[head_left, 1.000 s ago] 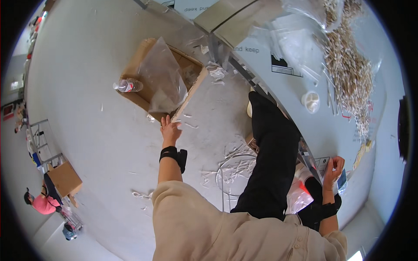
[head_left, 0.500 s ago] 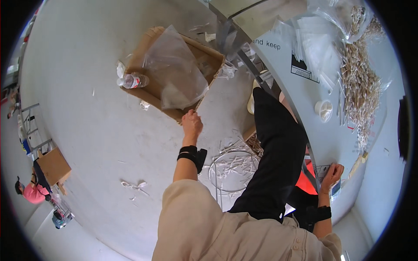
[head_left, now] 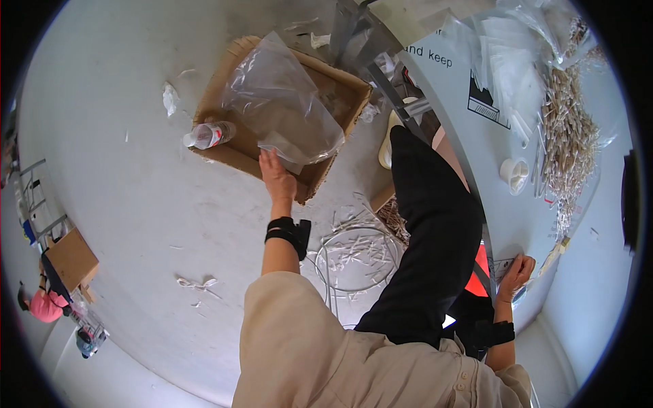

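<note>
A large clear plastic bag [head_left: 286, 102] lies crumpled in an open, flat cardboard box [head_left: 228, 155] on the floor. My left hand [head_left: 277, 175], with a black band on its wrist, reaches down to the bag's near edge, and its fingers close on that corner. A plastic bottle [head_left: 207, 134] lies on its side on the box's left rim. My right hand [head_left: 515, 273] rests with fingers spread on a small card at the edge of the white table [head_left: 490, 211]. My black-trousered leg stretches between the two.
On the table lie a heap of pale thin sticks [head_left: 568, 129], a small white cup [head_left: 515, 173] and several clear bags [head_left: 503, 54]. White strips and a wire ring [head_left: 354, 248] litter the floor. Far left are another cardboard box [head_left: 68, 258] and a person in pink [head_left: 44, 306].
My left hand has moved from the box's near rim onto the bag's corner. The right hand has stayed at the table's edge.
</note>
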Demonstrator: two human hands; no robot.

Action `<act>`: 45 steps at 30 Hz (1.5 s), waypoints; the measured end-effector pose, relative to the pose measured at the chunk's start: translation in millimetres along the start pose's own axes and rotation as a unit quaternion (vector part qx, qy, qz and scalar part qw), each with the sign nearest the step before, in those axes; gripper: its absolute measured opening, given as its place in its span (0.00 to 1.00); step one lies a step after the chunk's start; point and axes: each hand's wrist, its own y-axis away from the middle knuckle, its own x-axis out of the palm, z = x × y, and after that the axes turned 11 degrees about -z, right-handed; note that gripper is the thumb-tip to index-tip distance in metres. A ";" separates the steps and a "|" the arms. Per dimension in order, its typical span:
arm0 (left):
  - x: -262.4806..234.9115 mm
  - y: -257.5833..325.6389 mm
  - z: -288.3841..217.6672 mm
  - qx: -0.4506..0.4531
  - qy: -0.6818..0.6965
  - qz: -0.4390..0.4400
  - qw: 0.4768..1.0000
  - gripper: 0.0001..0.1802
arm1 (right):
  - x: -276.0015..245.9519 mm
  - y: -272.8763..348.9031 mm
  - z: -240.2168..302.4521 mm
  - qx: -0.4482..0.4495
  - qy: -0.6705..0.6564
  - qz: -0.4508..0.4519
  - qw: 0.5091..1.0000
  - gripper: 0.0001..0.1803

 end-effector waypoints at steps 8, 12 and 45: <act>-11.9 -22.7 22.2 0.097 -0.236 0.346 0.903 0.15 | -1.9 -0.7 0.1 0.016 0.017 0.003 1.000 0.11; -9.5 -30.2 12.5 0.048 -0.201 0.244 0.948 0.09 | -3.4 -0.2 0.1 0.017 0.013 -0.002 1.000 0.11; -222.0 85.4 -444.4 0.534 0.324 0.183 0.759 0.15 | -115.1 115.4 -13.8 0.403 -0.659 0.189 0.606 0.19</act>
